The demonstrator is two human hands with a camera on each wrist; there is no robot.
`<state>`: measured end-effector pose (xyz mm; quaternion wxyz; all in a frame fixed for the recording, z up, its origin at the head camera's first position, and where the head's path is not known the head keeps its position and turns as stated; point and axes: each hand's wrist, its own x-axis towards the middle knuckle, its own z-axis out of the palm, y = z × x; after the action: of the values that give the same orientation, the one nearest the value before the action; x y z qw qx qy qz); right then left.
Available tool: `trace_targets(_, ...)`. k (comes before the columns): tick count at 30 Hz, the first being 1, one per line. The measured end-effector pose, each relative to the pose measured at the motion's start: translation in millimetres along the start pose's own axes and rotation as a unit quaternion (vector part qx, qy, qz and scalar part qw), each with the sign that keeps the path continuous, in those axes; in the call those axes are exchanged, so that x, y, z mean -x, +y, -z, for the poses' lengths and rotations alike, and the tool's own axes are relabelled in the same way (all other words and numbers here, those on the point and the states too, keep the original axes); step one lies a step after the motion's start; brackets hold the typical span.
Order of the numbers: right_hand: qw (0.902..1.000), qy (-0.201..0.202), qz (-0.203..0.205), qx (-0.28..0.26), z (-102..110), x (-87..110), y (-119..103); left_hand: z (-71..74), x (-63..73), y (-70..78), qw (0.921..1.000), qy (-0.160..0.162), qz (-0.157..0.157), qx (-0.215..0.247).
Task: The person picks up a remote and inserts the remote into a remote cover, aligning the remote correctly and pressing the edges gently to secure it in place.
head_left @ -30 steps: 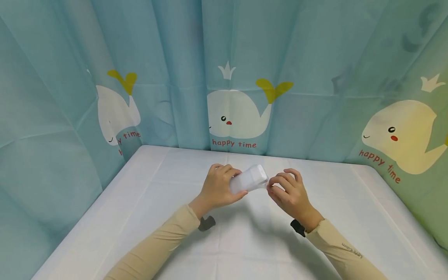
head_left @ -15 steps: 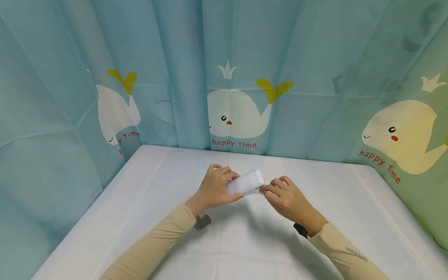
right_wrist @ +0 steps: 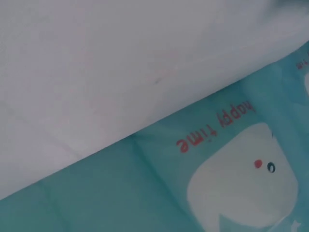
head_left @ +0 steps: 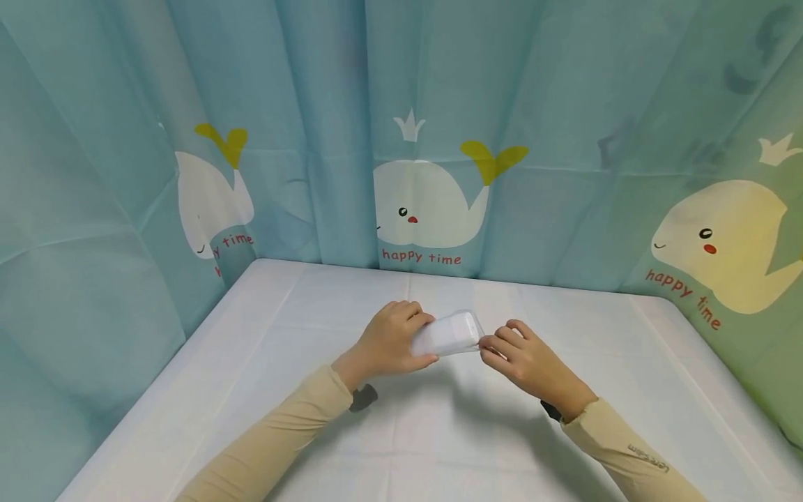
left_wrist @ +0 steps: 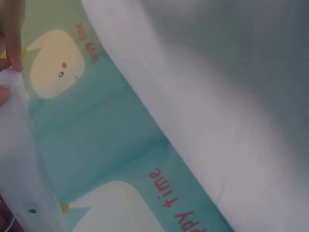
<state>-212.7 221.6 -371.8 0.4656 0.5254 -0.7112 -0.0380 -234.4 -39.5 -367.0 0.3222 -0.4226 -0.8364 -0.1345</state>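
A white rounded block in clear plastic wrapping [head_left: 448, 335] is held above the table, tilted, its right end slightly higher. My left hand [head_left: 385, 341] grips its left part, thumb along the near side and fingers over the far side. At the right end, my right hand [head_left: 527, 359] pinches the loose edge of the clear plastic [head_left: 479, 333] between thumb and fingers. The left wrist view catches the wrapped block [left_wrist: 19, 145] along its left edge, with a small dark hole low down and fingertips [left_wrist: 14, 46] at its top end. Neither hand shows in the right wrist view.
A white cloth covers the table [head_left: 351, 446], with the hands' shadows on it. Around its back and sides hangs a blue-green curtain [head_left: 539, 223] with whale prints. Beige sleeves [head_left: 282, 439] cover both forearms, and a dark band piece [head_left: 551, 410] shows at the right wrist.
The right hand went left and down toward the block, then back right, drawing the plastic edge out from its end. The block now lies closer to level, and the left hand shifted slightly.
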Motion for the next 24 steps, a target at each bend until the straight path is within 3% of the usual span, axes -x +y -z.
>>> trace_targets(4, 0.9987, -0.04, 0.02, 0.024, 4.2, 4.7, 1.1, 1.3, 0.1, 4.4, 0.9984, -0.001, -0.041, -0.04)
trace_targets(9, 0.996, -0.064, 0.044, 0.045, 7.1, 6.6, -1.7, 2.8, -1.0, 10.2, 0.9901, -0.014, -0.087, -0.11)
trace_targets(20, 0.9961, 0.007, 0.087, 0.014, -0.8, 3.3, -11.8, 2.8, -1.9, 18.0, 0.9868, -0.084, -0.071, -0.119)
trace_targets(24, 0.9969, -0.012, 0.076, 0.017, -0.4, 3.9, -14.0, 2.5, -2.0, 19.8, 0.9848, -0.1, -0.07, -0.124)
